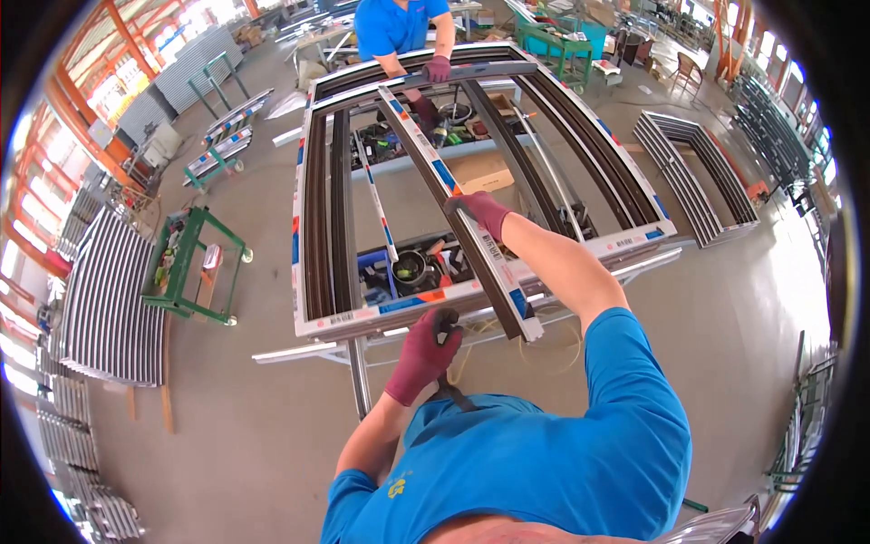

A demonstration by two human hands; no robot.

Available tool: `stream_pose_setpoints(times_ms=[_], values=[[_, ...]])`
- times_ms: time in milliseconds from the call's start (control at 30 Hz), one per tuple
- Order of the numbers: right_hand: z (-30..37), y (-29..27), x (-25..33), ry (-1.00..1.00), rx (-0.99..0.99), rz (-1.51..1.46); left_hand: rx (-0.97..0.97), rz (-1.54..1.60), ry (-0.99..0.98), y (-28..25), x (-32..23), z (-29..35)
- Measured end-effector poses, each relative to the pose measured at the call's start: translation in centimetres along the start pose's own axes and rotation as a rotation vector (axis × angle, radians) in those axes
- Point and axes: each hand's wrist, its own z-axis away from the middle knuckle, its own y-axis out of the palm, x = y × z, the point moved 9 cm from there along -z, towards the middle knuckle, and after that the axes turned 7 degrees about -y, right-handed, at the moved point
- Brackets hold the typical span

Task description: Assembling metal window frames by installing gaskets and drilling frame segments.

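A large rectangular window frame (317,324) of dark profiles with white, blue and red protective film lies in front of me. Across it runs a loose film-covered profile bar (441,172), its near end sticking out over the frame's front edge. My right hand (485,213), in a maroon glove, is closed around this bar at about mid-length. My left hand (424,355), gloved alike, is held just before the near edge, with thumb and fingers curled together; whatever they pinch is too small to make out. At the far side, a co-worker's gloved hand (437,69) rests on a dark profile (494,69).
Tools and small parts fill trays (372,290) below the frame openings. A green wheeled cart (204,263) stands left, beside stacked ribbed profiles (118,299). More frames (698,177) lean at the right. A metal rail (648,265) juts out under the front edge.
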Motion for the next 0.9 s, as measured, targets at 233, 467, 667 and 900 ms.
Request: stream_pose_setpoints(times_ms=[233, 467, 667, 900], values=[[-9.6, 5.3, 3.5, 0.053, -0.128, 0.086, -0.014, 0.38, -0.007, -5.1, 6.5, -11.0], [-14.2, 8.5, 3.3, 0.042, -0.237, -0.017, 0.151, 0.636, -0.252, -3.6, 10.9, -17.6], [-14.9, 9.4, 0.4, 0.127, -0.259, -0.156, 0.079, 0.75, -0.325, -2.0, 14.2, -17.3], [-23.4, 5.1, -6.2, -0.113, 0.028, -0.301, 0.17, 0.789, -0.346, -2.7, 13.0, -20.1]])
